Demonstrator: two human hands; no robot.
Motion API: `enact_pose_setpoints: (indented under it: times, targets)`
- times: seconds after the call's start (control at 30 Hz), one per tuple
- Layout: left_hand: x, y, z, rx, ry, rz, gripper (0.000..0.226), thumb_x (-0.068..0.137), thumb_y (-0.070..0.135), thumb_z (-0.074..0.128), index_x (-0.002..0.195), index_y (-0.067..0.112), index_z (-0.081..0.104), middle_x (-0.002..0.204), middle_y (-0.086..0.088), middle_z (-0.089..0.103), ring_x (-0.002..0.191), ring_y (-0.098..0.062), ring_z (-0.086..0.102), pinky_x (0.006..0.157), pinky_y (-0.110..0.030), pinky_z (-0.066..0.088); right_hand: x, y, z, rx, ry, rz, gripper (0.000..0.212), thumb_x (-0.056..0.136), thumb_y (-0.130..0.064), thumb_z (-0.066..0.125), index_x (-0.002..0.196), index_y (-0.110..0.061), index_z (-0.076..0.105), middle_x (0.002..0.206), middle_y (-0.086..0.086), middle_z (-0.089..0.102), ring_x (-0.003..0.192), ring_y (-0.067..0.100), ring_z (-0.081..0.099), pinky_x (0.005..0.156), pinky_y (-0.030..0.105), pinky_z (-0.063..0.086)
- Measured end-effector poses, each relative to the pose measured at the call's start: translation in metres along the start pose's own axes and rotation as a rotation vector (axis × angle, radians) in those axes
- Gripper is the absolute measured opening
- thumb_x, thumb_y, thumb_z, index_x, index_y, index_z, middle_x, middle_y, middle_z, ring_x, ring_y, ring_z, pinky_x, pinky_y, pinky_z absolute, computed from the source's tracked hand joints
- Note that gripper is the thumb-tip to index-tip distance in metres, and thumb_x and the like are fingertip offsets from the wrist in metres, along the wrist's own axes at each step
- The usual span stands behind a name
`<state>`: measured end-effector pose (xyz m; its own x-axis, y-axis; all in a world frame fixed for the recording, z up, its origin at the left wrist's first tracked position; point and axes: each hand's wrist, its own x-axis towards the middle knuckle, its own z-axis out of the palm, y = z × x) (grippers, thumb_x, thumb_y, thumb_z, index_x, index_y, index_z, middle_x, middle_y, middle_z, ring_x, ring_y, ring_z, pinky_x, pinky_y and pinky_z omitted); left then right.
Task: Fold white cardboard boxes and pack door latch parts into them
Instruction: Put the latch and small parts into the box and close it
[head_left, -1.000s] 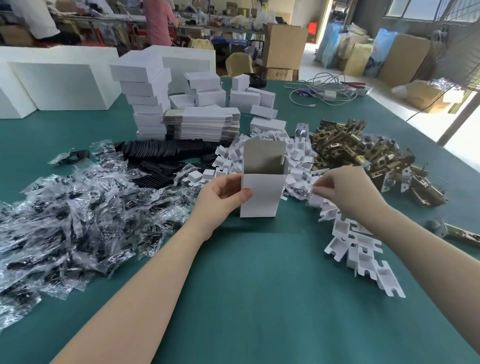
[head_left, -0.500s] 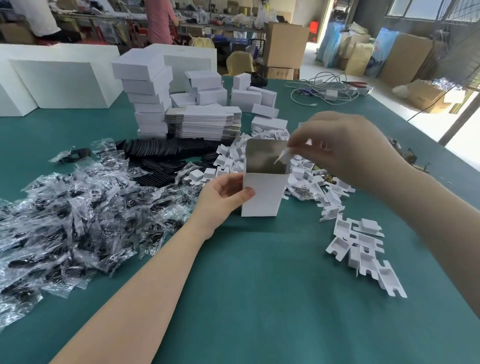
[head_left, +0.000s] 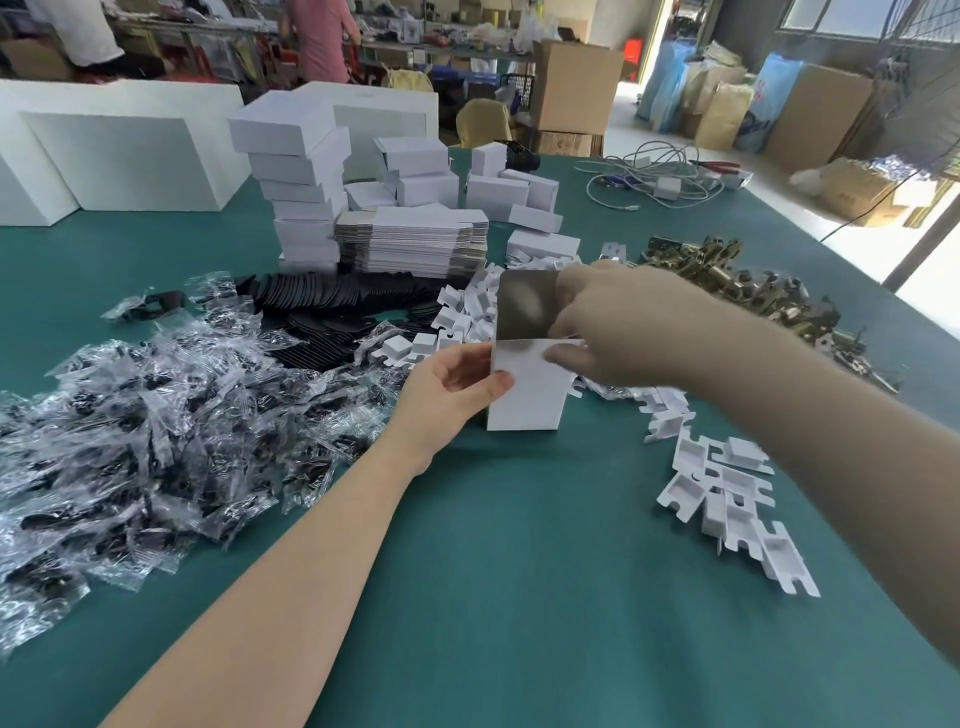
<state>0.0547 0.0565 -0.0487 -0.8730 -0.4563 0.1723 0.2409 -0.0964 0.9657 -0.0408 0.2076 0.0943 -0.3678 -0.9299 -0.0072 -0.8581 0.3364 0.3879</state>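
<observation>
A small white cardboard box (head_left: 524, 402) stands upright on the green table (head_left: 519, 597), its grey-lined top flap (head_left: 522, 306) raised. My left hand (head_left: 447, 384) grips the box's left side, thumb on the front. My right hand (head_left: 634, 327) sits at the box's open mouth with fingers and thumb curled; the white insert it pinches is hidden behind the hand. Brass door latch parts (head_left: 753, 280) lie heaped behind my right wrist. Loose white cardboard inserts (head_left: 727, 493) are strewn to the right of the box.
Bagged parts in clear plastic (head_left: 156, 415) cover the left of the table, with black discs (head_left: 332, 306) behind them. Flat unfolded boxes (head_left: 415, 241) and a stack of folded white boxes (head_left: 301, 192) stand at the back. Cables (head_left: 654, 176) lie far right.
My right hand picked a white insert from the pile, lifted it above the box, and has now come down onto the box's open mouth. The left hand and box stayed put.
</observation>
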Motion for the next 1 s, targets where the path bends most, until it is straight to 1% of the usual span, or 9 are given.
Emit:
enact_pose_setpoints:
  times: [0.13,0.2,0.27,0.33,0.43,0.57,0.7,0.87,1.0]
  targets:
    - [-0.001,0.0,-0.001,0.046,-0.006,0.012,0.029,0.079,0.014,0.078,0.106,0.02,0.07,0.106,0.0,0.075,0.102,-0.012,0.07,0.085,-0.02,0.053,-0.013,-0.044,0.06,0.5,0.577,0.298,0.039,0.089,-0.035,0.067,0.12,-0.011,0.061,0.128,0.014,0.045,0.117,0.034,0.045,0.099,0.041,0.043]
    - [-0.002,0.0,0.0,0.083,-0.018,0.025,0.029,0.082,0.012,0.076,0.108,0.021,0.069,0.107,0.0,0.075,0.103,-0.013,0.069,0.087,-0.022,0.053,-0.013,-0.071,0.082,0.932,0.736,0.406,0.062,0.086,-0.02,0.074,0.139,-0.011,0.043,0.145,0.016,0.03,0.135,0.025,0.032,0.114,0.023,0.028]
    - [-0.003,0.001,0.0,0.108,-0.013,0.024,0.03,0.084,0.009,0.074,0.11,0.023,0.067,0.108,0.001,0.075,0.104,-0.014,0.069,0.089,-0.025,0.053,-0.008,-0.085,0.1,1.218,0.78,0.475,0.087,0.086,-0.018,0.075,0.149,-0.021,0.015,0.153,0.005,0.017,0.143,0.007,0.022,0.114,0.014,0.023]
    - [-0.005,0.0,-0.001,0.122,-0.011,0.017,0.03,0.085,0.009,0.074,0.111,0.023,0.066,0.109,0.001,0.074,0.105,-0.014,0.069,0.09,-0.026,0.053,-0.004,-0.088,0.109,1.448,0.741,0.519,0.094,0.086,-0.025,0.076,0.148,-0.034,0.006,0.148,-0.005,0.034,0.132,-0.005,0.039,0.106,0.013,0.035]
    - [-0.009,0.006,0.005,0.147,-0.042,0.01,0.042,0.083,0.005,0.072,0.121,0.02,0.061,0.118,-0.001,0.07,0.112,-0.014,0.065,0.096,-0.027,0.051,-0.002,-0.078,0.122,1.593,0.579,0.529,0.045,0.087,-0.032,0.074,0.12,-0.042,0.045,0.106,-0.027,0.065,0.107,0.0,0.061,0.087,0.015,0.047]
    - [0.0,0.049,-0.005,0.057,0.065,0.101,0.044,0.084,0.011,0.061,0.12,0.035,0.06,0.117,0.012,0.068,0.11,-0.003,0.061,0.091,-0.022,0.049,-0.003,-0.073,0.13,1.596,0.579,0.492,0.035,0.087,-0.026,0.074,0.112,-0.04,0.054,0.111,-0.02,0.063,0.1,-0.01,0.058,0.085,0.011,0.046]
    - [0.037,0.104,-0.06,0.888,0.278,0.015,0.038,0.091,0.019,0.056,0.126,0.035,0.061,0.117,0.016,0.066,0.106,-0.004,0.059,0.087,-0.02,0.04,-0.003,-0.074,0.13,1.602,0.56,0.521,0.044,0.087,-0.027,0.075,0.125,-0.027,0.055,0.114,-0.021,0.062,0.098,-0.015,0.056,0.075,0.001,0.041]
    - [0.07,0.111,-0.109,1.774,-0.312,-0.553,0.052,0.098,0.015,0.052,0.148,0.022,0.042,0.152,-0.002,0.043,0.136,-0.023,0.043,0.11,-0.031,0.033,-0.002,-0.074,0.128,1.612,0.559,0.531,0.041,0.087,-0.028,0.074,0.123,-0.031,0.055,0.109,-0.027,0.059,0.093,-0.02,0.054,0.072,-0.001,0.039]
    - [0.068,0.105,-0.125,1.894,-0.352,-0.461,0.044,0.102,0.035,0.047,0.144,0.022,0.047,0.145,0.0,0.051,0.129,-0.022,0.05,0.107,-0.031,0.038,-0.002,-0.075,0.127,1.629,0.544,0.546,0.039,0.087,-0.029,0.074,0.115,-0.043,0.051,0.102,-0.034,0.059,0.094,-0.019,0.055,0.071,-0.001,0.041]
